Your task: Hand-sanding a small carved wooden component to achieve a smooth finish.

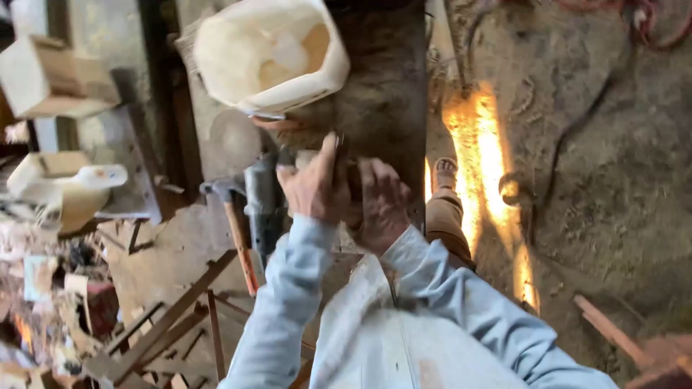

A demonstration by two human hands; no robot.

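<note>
A small dark object (351,180), too hidden to be identified, is pinched between both hands over the dark counter (389,86). The left hand (311,189) is closed on it with the thumb raised, and the right hand (382,205) is curled against it from the other side. Just left of the hands a grey power tool (264,202) is seen, with a wooden-handled hammer (238,234) beside it. A cut-open white plastic jug (270,54) is set above the hands on the counter. Sunlit dirt floor (577,180) is seen right of the counter.
</note>
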